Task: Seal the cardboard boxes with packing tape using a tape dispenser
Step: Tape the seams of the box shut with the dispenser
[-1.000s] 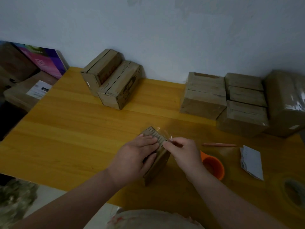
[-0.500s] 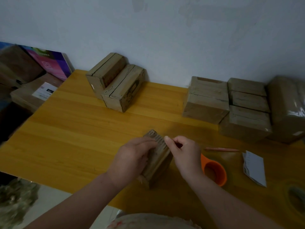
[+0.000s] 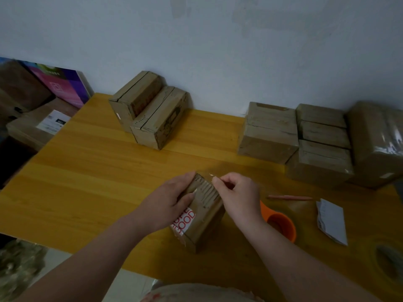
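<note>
A small cardboard box [image 3: 207, 216] with a white label and red letters stands on the yellow table [image 3: 91, 192] in front of me. My left hand [image 3: 168, 203] grips its left side, thumb on the top face. At the box's far right top edge, my right hand [image 3: 237, 197] pinches a strip of clear tape [image 3: 210, 175]. An orange tape dispenser [image 3: 281, 225] lies on the table just right of my right wrist, untouched.
Two taped boxes [image 3: 150, 118] stand at the back left, several more boxes [image 3: 301, 140] at the back right by the wall. A pink pen [image 3: 290, 197], a folded white paper [image 3: 331, 221] and a tape roll [image 3: 390, 260] lie at the right.
The box has been turned so its labelled side now faces me. My left hand shifted to its left side; my right hand stays pinching the tape at the top edge.
</note>
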`<state>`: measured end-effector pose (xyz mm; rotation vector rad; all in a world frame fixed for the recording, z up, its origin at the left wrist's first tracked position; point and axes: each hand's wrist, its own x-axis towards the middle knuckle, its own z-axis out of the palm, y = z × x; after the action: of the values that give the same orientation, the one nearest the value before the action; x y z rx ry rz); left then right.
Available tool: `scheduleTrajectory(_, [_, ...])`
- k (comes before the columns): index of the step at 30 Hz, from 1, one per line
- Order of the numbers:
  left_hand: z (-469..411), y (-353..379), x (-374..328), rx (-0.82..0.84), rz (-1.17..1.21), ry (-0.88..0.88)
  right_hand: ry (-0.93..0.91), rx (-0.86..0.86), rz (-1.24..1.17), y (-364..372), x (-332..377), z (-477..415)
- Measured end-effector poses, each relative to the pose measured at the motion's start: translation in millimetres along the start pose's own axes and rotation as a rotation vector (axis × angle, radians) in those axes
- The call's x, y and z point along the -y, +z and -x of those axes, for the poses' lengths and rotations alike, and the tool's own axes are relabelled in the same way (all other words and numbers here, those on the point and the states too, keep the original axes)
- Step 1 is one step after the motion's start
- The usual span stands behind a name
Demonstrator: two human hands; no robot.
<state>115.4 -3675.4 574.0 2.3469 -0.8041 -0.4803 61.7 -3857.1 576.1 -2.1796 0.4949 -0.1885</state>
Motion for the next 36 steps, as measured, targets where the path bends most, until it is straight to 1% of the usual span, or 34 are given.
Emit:
scheduleTrajectory(4, [-0.5, 0.5, -2.3, 0.045, -0.229, -0.008, 0.013, -0.009, 0.014, -0.7, 0.6, 1.3])
scheduleTrajectory(8, [2.3, -0.3, -9.3, 0.013, -0.4, 0.016, 0.038, -0.018, 0.017, -1.0, 0.6, 2.6])
scheduleTrajectory(13, [0.5, -0.8, -15.3, 0.061, -0.419, 0.003, 0.055, -0.032, -0.005, -3.0, -3.9, 5.3])
scheduleTrajectory(17, [0.6, -1.8, -19.2, 0.076, -0.427, 0.036, 0.093, -0.039, -0.021, -4.0, -6.6, 7.1])
scheduleTrajectory(20, [5.2, -1.7, -23.5, 0.004, -0.431, 0.118, 0.088, -0.047, -0.039, -5.8, -7.6, 7.5])
scheduleTrajectory(22, [10.1, 2.0, -25.1, -0.054, -0.396, 0.176, 0.087, -0.023, -0.106, -8.6, -10.3, 6.8])
scheduleTrajectory(24, [14.3, 6.6, -24.8, -0.106, -0.315, 0.194, 0.094, 0.103, -0.239, -13.9, -14.5, 6.0])
scheduleTrajectory(26, [16.0, 9.1, -25.3, -0.163, -0.271, 0.219, 0.099, 0.303, -0.362, -20.6, -21.8, 5.7])
scheduleTrajectory(27, [15.8, 9.7, -25.9, -0.196, -0.26, 0.244, 0.091, 0.405, -0.375, -23.9, -26.6, 4.9])
scheduleTrajectory(30, [14.9, 11.8, -25.6, -0.274, -0.238, 0.289, -0.021, 0.665, -0.205, -31.0, -38.3, -1.1])
scheduleTrajectory(32, [14.3, 12.9, -24.2, -0.288, -0.22, 0.299, -0.092, 0.784, -0.056, -34.1, -38.9, -7.1])
scheduleTrajectory(36, [13.4, 16.0, -19.5, -0.327, -0.175, 0.311, -0.318, 0.835, 0.299, -33.5, -35.2, -20.3])
